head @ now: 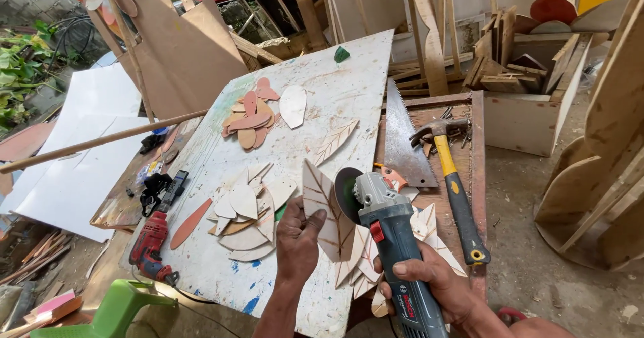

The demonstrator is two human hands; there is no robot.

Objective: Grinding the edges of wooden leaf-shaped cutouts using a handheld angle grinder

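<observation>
1. One grinder [392, 244] sits low and centre-right in the frame. The right hand [436, 284] is wrapped tight round its dark blue body.
2. Its long axis runs from lower right up to upper left, and the disc [347, 194] points at the upper left.
3. One leaf-shaped wooden cutout [325, 207] stands nearly upright at centre. The left hand [298, 241] pinches its lower edge, with the tip pointing up. The disc sits against its right edge.
4. Two heaps of cutouts lie on the white board [302, 110]: pale ones [245, 210] left of the hand, reddish ones [251, 113] higher up.
5. One saw [402, 140] and one hammer [453, 177] lie on the right, both running top to bottom.
6. One red drill [151, 241] lies at lower left.
</observation>
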